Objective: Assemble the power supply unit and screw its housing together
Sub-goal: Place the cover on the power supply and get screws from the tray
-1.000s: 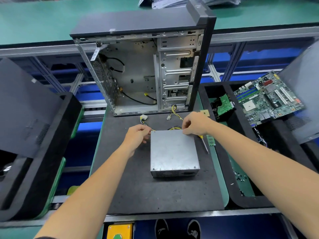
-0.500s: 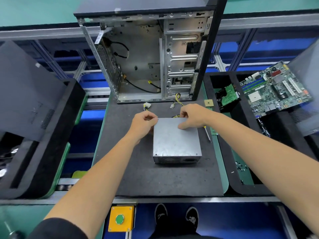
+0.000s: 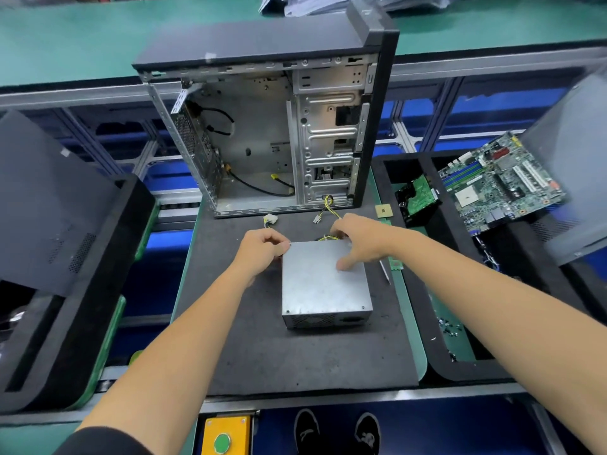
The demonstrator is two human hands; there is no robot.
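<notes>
The grey sheet-metal power supply box (image 3: 325,284) is being seated: its far-left corner is pinched by the left hand (image 3: 261,254), its lid pressed by the spread right hand (image 3: 359,243). Screws are judged next.

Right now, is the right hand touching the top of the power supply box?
Touching. The head view shows the right hand with its thumb pressed flat on the power supply box lid.

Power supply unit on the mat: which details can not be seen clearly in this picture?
- Head view: far edge of the power supply unit, hidden by the right hand.
- What the left hand pinches at the corner: too small.
- Screwdriver: handle hidden behind the right forearm.
- Loose screws: too small to count.
</notes>
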